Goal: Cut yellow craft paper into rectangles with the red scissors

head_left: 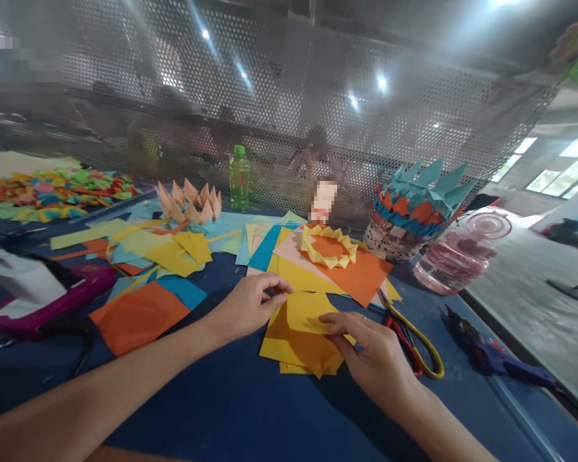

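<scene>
A folded piece of yellow paper (308,311) is held between my hands, above a small stack of yellow paper (293,346) on the blue table. My left hand (255,305) pinches its upper left corner between thumb and fingertips. On the right side, my right hand (366,343) grips the same piece, fingers on top and the thumb low by its edge. Scissors (431,353) with red and yellow handles lie just right of my right hand. Beyond the hands, a yellow folded-paper ring (330,247) rests on orange paper (361,276).
An orange sheet (142,317) and a magenta power strip (91,289) lie left. A peach paper crown (187,204), green bottle (239,179) and heap of folded pieces (52,192) stand behind. To the right are a blue-and-orange paper basket (409,215), pink bottle (455,260) and glue gun (496,359).
</scene>
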The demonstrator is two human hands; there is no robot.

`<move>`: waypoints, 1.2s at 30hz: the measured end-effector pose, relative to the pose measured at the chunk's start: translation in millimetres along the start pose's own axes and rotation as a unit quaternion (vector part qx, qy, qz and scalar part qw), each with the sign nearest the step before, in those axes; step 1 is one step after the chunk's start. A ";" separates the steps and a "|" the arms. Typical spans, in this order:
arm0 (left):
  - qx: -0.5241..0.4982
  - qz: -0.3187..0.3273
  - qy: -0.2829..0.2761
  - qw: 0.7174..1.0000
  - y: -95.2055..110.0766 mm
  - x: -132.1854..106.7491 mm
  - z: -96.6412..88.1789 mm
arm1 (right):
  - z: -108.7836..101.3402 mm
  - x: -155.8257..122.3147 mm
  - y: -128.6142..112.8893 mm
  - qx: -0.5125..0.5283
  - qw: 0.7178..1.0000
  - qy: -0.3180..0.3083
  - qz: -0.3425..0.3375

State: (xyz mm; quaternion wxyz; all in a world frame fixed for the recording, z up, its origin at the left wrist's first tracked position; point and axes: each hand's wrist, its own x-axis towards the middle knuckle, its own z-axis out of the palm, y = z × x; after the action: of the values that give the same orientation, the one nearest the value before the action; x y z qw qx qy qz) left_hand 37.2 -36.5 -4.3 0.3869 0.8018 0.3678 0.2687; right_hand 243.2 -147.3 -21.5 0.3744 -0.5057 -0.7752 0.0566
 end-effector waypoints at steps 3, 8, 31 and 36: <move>-0.060 -0.037 -0.008 0.997 -2.4 2.4 1.6 | -2.9 1.9 -4.9 0.028 0.998 0.028 -0.039; -0.210 -0.136 -0.090 0.964 -4.0 4.0 4.7 | -8.2 5.2 -12.1 0.030 0.992 0.042 -0.112; -0.313 -0.152 -0.083 0.934 9.8 -1.5 3.4 | -6.5 6.5 -12.3 -0.108 0.989 0.053 -0.087; -0.365 -0.178 -0.097 0.909 12.6 -4.4 -0.5 | -6.6 4.8 -10.2 -0.131 0.984 0.100 -0.065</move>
State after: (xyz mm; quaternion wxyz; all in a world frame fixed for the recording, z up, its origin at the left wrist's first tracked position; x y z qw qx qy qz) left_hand 39.0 -45.2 5.7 0.7278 0.5479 0.3412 0.2317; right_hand 238.8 -150.2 -9.5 0.3833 -0.5021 -0.7657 -0.1210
